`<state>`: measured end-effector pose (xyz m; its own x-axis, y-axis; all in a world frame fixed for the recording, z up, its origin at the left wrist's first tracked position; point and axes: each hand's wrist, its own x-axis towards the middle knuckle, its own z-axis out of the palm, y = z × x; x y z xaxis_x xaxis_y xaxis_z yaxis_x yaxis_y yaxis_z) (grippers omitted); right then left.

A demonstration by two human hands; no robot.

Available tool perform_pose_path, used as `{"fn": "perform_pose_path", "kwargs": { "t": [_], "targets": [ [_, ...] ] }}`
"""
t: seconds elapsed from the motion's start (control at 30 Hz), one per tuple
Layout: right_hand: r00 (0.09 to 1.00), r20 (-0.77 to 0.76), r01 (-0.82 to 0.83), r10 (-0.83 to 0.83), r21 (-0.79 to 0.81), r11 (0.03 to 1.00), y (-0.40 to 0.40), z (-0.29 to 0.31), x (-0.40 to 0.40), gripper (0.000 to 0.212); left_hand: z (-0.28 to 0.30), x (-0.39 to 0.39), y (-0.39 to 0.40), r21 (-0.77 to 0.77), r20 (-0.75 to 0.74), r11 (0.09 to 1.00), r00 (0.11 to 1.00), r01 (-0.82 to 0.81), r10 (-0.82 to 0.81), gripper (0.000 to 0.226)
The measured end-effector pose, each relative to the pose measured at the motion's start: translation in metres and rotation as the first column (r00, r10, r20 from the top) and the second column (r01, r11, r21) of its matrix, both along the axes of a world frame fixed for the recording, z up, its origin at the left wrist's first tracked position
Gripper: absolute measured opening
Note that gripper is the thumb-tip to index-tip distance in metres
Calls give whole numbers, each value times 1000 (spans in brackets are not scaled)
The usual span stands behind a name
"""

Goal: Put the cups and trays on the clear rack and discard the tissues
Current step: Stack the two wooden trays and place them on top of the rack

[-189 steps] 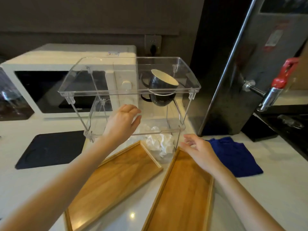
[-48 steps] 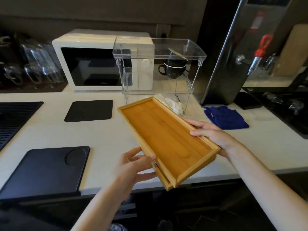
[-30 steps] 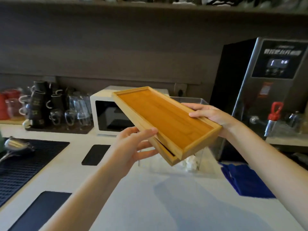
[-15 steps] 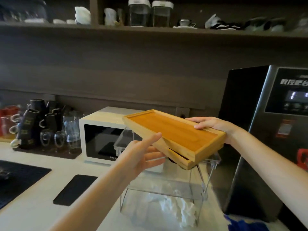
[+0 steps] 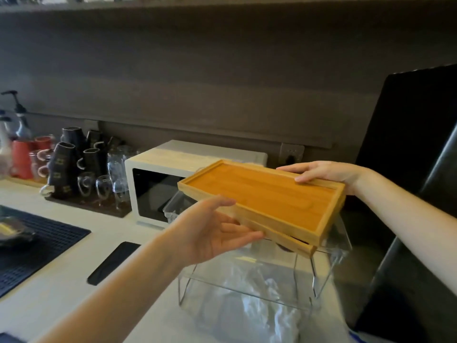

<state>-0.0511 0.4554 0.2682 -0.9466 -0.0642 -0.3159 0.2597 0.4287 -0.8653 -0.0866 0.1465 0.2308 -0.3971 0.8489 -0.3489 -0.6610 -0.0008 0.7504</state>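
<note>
- Left hand reaches in from 7 o'clock, palm up, fingers cupping the near edge of two stacked wooden trays.
- Right hand comes from 3 o'clock, fingers clasping the far edge.
- The trays hover tilted over the clear rack on the table; tissues lie beneath.

White microwave beside dark mugs and glasses, black mat on counter

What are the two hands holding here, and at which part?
Two stacked wooden trays: the left hand supports the near long side from below, the right hand grips the far long edge.
</note>
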Motion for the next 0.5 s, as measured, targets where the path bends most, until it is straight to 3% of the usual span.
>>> {"fn": "perform_pose_path", "kwargs": {
  "t": [0.3,0.5],
  "targets": [
    [995,83,-68,49,246,967,-8,13,-20,42,13,1,10,134,106,991,994,11,-25,74],
    [988,97,-141,117,288,947,-7,9,-32,44,17,5,21,129,157,992,987,11,-32,49]
  ]
}}
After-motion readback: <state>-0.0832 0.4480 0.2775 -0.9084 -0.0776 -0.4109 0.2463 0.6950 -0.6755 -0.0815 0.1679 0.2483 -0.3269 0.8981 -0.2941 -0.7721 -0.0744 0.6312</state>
